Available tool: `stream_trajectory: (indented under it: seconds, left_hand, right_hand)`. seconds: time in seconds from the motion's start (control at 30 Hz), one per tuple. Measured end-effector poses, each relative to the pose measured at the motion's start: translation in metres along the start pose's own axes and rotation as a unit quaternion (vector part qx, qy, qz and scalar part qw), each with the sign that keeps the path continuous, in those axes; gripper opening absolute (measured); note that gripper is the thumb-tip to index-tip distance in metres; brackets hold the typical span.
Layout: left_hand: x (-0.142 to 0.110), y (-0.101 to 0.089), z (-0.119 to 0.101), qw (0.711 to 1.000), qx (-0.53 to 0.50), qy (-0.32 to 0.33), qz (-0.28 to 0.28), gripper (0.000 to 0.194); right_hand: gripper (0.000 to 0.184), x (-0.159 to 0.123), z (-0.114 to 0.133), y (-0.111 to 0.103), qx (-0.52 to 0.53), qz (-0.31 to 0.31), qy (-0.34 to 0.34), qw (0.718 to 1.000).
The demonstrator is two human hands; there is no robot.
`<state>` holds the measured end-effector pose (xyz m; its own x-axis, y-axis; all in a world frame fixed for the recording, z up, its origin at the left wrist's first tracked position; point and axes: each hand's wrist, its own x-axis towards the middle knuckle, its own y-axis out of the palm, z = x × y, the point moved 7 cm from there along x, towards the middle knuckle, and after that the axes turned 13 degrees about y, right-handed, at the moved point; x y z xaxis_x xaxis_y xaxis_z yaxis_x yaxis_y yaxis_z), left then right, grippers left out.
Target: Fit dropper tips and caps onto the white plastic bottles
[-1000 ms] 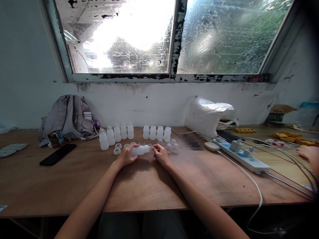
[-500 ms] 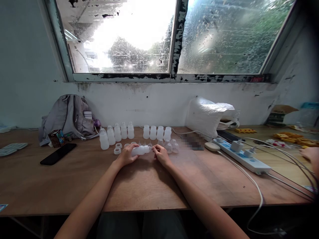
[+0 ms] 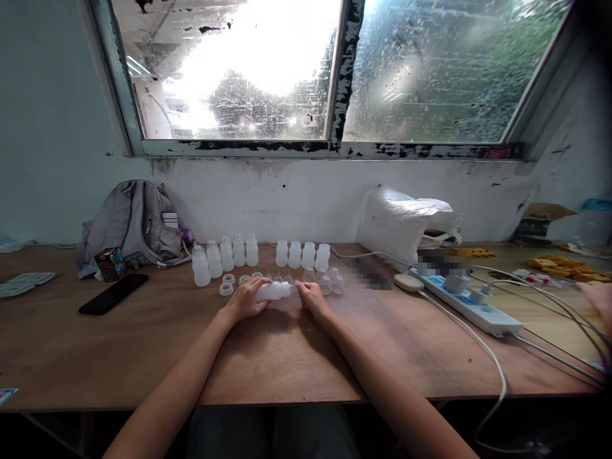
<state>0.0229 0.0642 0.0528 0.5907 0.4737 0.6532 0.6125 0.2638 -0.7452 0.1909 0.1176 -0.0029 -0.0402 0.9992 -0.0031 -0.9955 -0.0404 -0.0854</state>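
One bottle (image 3: pixel 272 292) in left hand (image 3: pixel 246 299) over wooden table (image 3: pixel 282 363), grimy window (image 3: pixel 444 83) beyond.

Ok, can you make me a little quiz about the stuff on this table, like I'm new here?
1. Which hand is wrapped around the sideways bottle? A: left hand. B: right hand. C: neither.
2. True or false: the black phone lies nearer you than the backpack does.
3. Fill in: the right-hand row of standing bottles has ____ bottles.
Key: 1 A; 2 true; 3 four.
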Motion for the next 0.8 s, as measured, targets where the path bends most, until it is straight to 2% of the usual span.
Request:
stream_trajectory:
  seconds: [0.17, 0.27, 0.37, 0.43, 0.53, 0.6, 0.67, 0.73, 0.8]
  left_hand:
    - [-0.002, 0.004, 0.008, 0.990, -0.118, -0.075, -0.004, 0.038]
    - [-0.002, 0.008, 0.014, 0.973, -0.191, -0.129, -0.019, 0.033]
    - [-0.003, 0.014, 0.016, 0.961, -0.229, -0.154, -0.026, 0.034]
    - [-0.002, 0.015, 0.012, 0.968, -0.206, -0.141, -0.022, 0.036]
    - [0.002, 0.010, -0.001, 0.987, -0.129, -0.084, -0.041, 0.045]
    - [0.003, 0.009, -0.005, 0.987, -0.117, -0.085, -0.063, 0.048]
    - [0.002, 0.017, -0.002, 0.974, -0.173, -0.134, -0.052, 0.044]
    - [0.000, 0.033, 0.001, 0.942, -0.277, -0.191, -0.012, 0.044]
    - [-0.001, 0.044, -0.002, 0.909, -0.354, -0.219, 0.020, 0.049]
  right_hand:
    - [0.037, -0.010, 0.011, 0.002, 0.038, 0.016, 0.025, 0.999]
    - [0.036, -0.018, 0.021, 0.010, 0.089, 0.085, 0.033, 0.992]
    - [0.038, -0.024, 0.025, 0.020, 0.115, 0.157, 0.030, 0.980]
    - [0.035, -0.022, 0.022, 0.019, 0.103, 0.147, 0.031, 0.983]
    - [0.034, -0.017, 0.017, 0.012, 0.075, 0.100, 0.033, 0.992]
    - [0.035, -0.017, 0.019, 0.010, 0.074, 0.090, 0.030, 0.993]
    - [0.037, -0.020, 0.022, 0.011, 0.095, 0.100, 0.033, 0.990]
    - [0.040, -0.023, 0.026, 0.015, 0.127, 0.128, 0.038, 0.983]
    - [0.041, -0.026, 0.029, 0.019, 0.156, 0.150, 0.035, 0.976]
